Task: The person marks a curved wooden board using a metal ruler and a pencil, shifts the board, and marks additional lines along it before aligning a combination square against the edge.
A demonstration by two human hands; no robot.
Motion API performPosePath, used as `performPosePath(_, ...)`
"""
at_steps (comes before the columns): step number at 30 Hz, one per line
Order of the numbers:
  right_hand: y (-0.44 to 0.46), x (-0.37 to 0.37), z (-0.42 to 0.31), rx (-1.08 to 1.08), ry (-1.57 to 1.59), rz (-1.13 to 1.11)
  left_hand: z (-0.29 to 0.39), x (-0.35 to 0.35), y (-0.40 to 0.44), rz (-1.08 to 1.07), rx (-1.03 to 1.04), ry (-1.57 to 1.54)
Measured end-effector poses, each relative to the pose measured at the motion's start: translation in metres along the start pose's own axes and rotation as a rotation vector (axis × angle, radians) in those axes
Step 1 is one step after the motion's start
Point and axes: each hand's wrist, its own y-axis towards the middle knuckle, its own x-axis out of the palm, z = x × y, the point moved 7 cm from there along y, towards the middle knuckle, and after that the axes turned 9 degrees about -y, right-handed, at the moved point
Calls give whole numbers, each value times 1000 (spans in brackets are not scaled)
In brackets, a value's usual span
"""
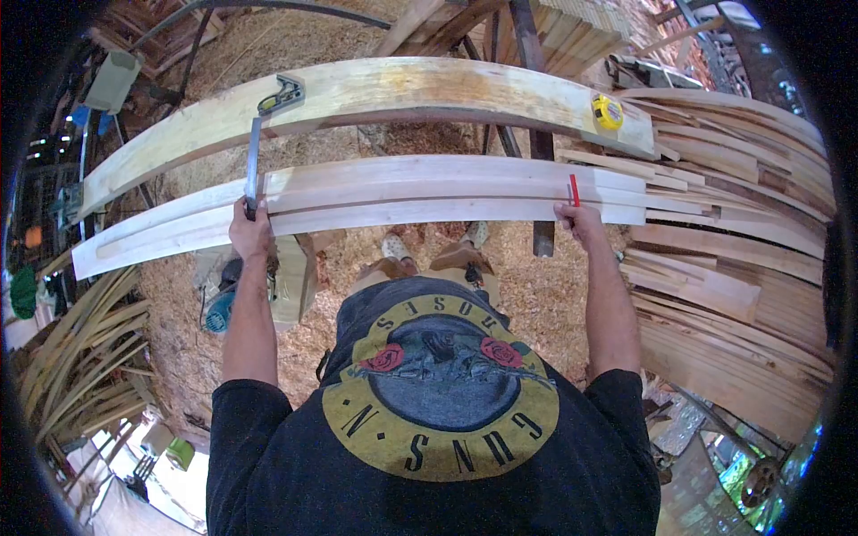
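A long, pale wooden board with lengthwise steps or strips lies crosswise in front of me. At its left part, my left hand is closed at the near edge, around the lower end of a narrow metal straightedge that crosses the board and reaches toward a thick beam behind. Toward the right end, my right hand is closed at the board's near edge, with a slim red pencil standing up from the fingers. The fingers under the board are hidden.
On the thick beam lie a dark square-like tool and a yellow tape measure. Stacked planks fill the right side; thin strips pile up at left. A teal power tool sits below the board. Shavings cover the floor.
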Motion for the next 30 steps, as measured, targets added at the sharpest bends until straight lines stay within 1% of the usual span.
performPosePath(13,-14,1,-11,19,30,-8,2,0,-1,5,12,-4)
performPosePath(22,-8,-1,-7,0,2,3,2,0,-1,5,-11,14)
performPosePath(30,-7,-1,-6,-7,-4,-3,0,0,-1,23,18,15)
